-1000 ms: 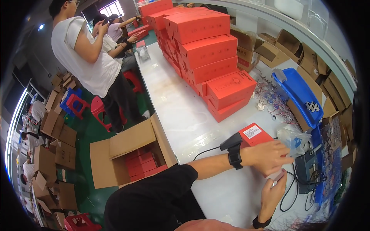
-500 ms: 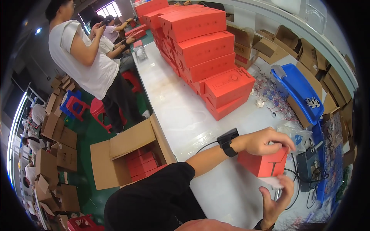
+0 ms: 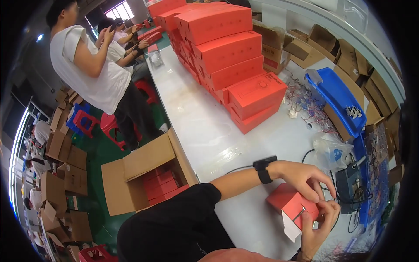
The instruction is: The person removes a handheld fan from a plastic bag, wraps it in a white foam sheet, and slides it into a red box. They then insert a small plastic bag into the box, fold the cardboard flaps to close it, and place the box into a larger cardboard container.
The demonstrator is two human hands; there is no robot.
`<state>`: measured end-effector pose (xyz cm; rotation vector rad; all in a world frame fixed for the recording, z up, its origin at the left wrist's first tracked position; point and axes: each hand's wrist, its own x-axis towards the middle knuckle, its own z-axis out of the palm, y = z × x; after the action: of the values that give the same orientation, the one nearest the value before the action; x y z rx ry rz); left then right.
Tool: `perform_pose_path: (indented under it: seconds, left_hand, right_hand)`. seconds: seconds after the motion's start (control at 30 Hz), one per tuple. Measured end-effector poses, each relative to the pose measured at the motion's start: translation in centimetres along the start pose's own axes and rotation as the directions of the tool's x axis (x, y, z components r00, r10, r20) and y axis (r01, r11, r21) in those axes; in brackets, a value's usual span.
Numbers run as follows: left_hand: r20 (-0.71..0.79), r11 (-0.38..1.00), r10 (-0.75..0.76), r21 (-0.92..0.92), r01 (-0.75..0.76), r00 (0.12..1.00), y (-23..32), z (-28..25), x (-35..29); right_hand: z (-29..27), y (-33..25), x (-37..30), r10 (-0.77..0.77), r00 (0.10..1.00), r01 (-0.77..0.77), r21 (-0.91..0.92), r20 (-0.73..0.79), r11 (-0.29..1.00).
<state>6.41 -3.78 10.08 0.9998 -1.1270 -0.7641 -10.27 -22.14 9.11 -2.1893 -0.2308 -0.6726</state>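
A small red carton [image 3: 281, 197] rests on the white table, with an end panel turned toward me and a white flap [image 3: 290, 227] sticking out from it. A dark slot crosses that panel. My left hand [image 3: 302, 177], with a black band and a dark module at its wrist, reaches over the carton and grips its far upper edge with curled fingers. At the panel's right side, my right hand [image 3: 321, 225] presses its thumb on the red face and bends its fingers around the edge. The two hands' fingertips meet near that corner.
Tall stacks of red cartons [image 3: 227, 52] stand on the table [image 3: 192, 126]. To the left is an open cardboard box [image 3: 114, 187] holding red cartons. A blue tray [image 3: 334, 98], tangled wires, a plastic bag [image 3: 332, 150] and a dark device [image 3: 347, 185] lie rightward. A person [image 3: 94, 70] stands beyond.
My right hand has come up from below the carton and now touches its end. The carton has turned, bringing its white flap toward the lower left. My left hand has shifted slightly down.
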Motion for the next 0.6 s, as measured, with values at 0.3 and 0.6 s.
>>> perform_pose_path:
  seconds: [0.3, 0.6]
  left_hand:
    - [0.013, 0.279, 0.220, 0.957, -0.076, 0.975, 3.0, 4.0, -2.4]
    - [-0.009, 0.462, 0.094, 0.886, -0.036, 0.995, 5.6, 4.1, -5.8]
  right_hand:
    - [-1.8, -3.3, 1.5, 0.157, 0.960, -0.142, -0.081, 0.231, 0.987]
    - [-1.4, -4.0, 1.7, 0.019, 0.934, -0.015, -0.012, 0.357, 1.000]
